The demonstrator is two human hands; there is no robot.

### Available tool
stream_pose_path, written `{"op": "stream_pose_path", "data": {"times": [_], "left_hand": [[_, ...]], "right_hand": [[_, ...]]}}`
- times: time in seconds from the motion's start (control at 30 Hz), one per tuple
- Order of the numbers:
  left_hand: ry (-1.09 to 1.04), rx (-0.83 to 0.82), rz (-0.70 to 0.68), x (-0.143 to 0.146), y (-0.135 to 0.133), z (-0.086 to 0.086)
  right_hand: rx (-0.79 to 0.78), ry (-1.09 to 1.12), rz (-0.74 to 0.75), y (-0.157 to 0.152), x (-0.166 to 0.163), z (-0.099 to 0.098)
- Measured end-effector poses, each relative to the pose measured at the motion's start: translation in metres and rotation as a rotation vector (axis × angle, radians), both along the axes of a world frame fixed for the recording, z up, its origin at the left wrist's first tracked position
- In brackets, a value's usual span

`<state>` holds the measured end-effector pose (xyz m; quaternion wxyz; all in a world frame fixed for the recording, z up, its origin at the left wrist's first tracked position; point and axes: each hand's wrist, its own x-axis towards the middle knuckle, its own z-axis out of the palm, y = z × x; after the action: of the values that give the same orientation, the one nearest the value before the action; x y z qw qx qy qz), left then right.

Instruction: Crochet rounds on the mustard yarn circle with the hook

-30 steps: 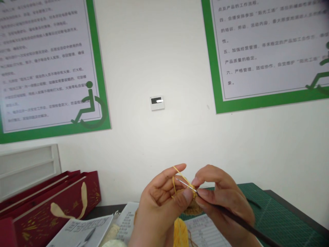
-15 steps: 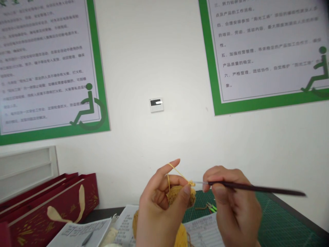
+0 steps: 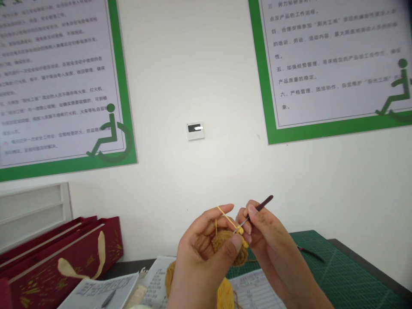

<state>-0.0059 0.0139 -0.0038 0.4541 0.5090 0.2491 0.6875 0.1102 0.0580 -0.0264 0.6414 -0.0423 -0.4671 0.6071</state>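
My left hand (image 3: 206, 251) pinches a small round crochet piece (image 3: 225, 246), brown with yellow stitches along its upper right edge. Yellow yarn (image 3: 227, 216) runs over my raised left index finger down to those stitches. In my right hand (image 3: 265, 227) is a crochet hook (image 3: 264, 203) with a dark handle, tilted so its handle end points up and right. The metal tip meets the yellow stitches by my left thumb. My right fingertips are close to the piece's edge. Below my hands, partly hidden, lies a yellow yarn ball (image 3: 225, 295), with brown yarn (image 3: 169, 279) beside it.
A green cutting mat (image 3: 341, 270) covers the right of the dark table, with dark-handled pliers or a similar tool (image 3: 312, 254) on it. Printed sheets (image 3: 254, 285) lie below my hands. Red gift bags (image 3: 64, 266) stand at left, near a paper with a pen (image 3: 108, 298).
My right hand has moved left, close to my left hand, and turned the hook from nearly level to steeply tilted. The crochet piece has shifted slightly right and shows more yellow stitches.
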Motion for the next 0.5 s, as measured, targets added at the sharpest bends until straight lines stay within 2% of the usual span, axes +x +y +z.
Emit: {"op": "stream_pose_path", "data": {"times": [0.13, 0.43, 0.5], "left_hand": [[-0.02, -0.023, -0.074, -0.0023, -0.001, -0.0005], [-0.076, -0.053, 0.011, 0.0028, -0.0006, -0.0001], [-0.078, -0.051, 0.054, 0.0059, -0.003, 0.0003]], "right_hand": [[0.044, 0.015, -0.046, -0.0004, -0.0001, 0.001], [0.239, -0.018, -0.181, -0.0005, -0.0012, -0.0064], [0.327, -0.022, -0.282, 0.0008, -0.0013, -0.0066]]}}
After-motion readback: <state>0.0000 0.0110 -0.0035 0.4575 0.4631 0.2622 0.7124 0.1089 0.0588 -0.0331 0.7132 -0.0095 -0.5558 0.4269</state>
